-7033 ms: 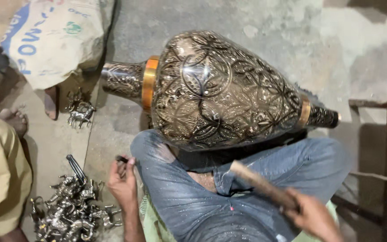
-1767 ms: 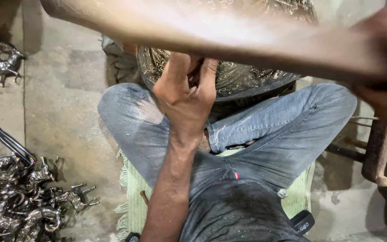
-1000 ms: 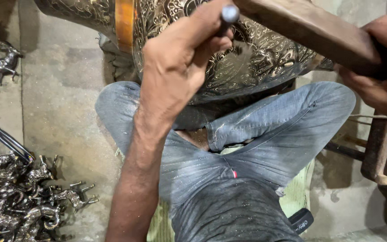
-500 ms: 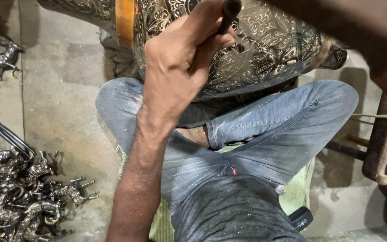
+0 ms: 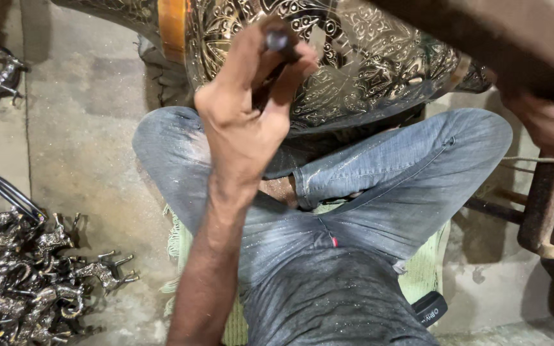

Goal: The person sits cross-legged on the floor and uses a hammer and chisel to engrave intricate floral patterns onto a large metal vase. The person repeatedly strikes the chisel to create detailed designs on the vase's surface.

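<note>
Head view: my left hand [image 5: 242,122] pinches a short dark metal punch [image 5: 279,42], fingers closed tight round its shaft to steady the tip against the large engraved brass vase [image 5: 328,57] lying across my crossed legs in blue jeans [image 5: 379,186]. My right hand [image 5: 549,125], blurred, grips a brown wooden mallet [image 5: 482,38] raised above. Small silvery metal animal figurines [image 5: 27,275] lie heaped on the concrete floor [image 5: 91,128], well apart.

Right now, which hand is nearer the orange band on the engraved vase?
Left. The left hand pinches a dark punch against the engraved vase, just right of the orange band. The right hand is blurred at the far right edge.
</note>
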